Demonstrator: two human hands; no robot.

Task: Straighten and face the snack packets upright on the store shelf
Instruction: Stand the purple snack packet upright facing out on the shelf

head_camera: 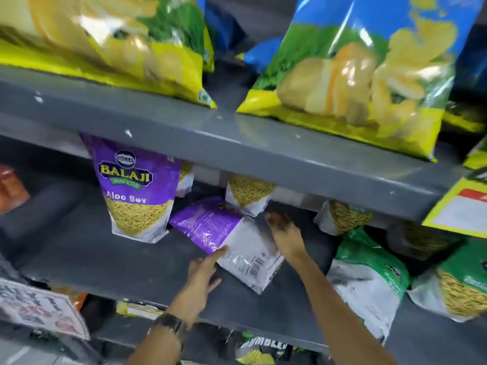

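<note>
A purple and white snack packet [232, 241] lies flat on its front on the grey middle shelf [105, 262], its printed back and barcode facing up. My left hand [204, 272] touches its near left edge with fingers spread. At the packet's far right edge rests my right hand [283, 233], fingers curled over it. An upright purple Aloo Sev packet [134, 188] stands to the left, facing forward. Two more packets of the same kind [247, 193] [342, 217] stand behind, their tops hidden by the upper shelf.
Green and white packets [369, 280] [458, 291] lean at the right of the same shelf. Large yellow and blue chip bags [355, 75] [118, 43] sit on the upper shelf [237, 143]. A paper label [39, 309] hangs at the lower left. An orange packet [10, 188] sits far left.
</note>
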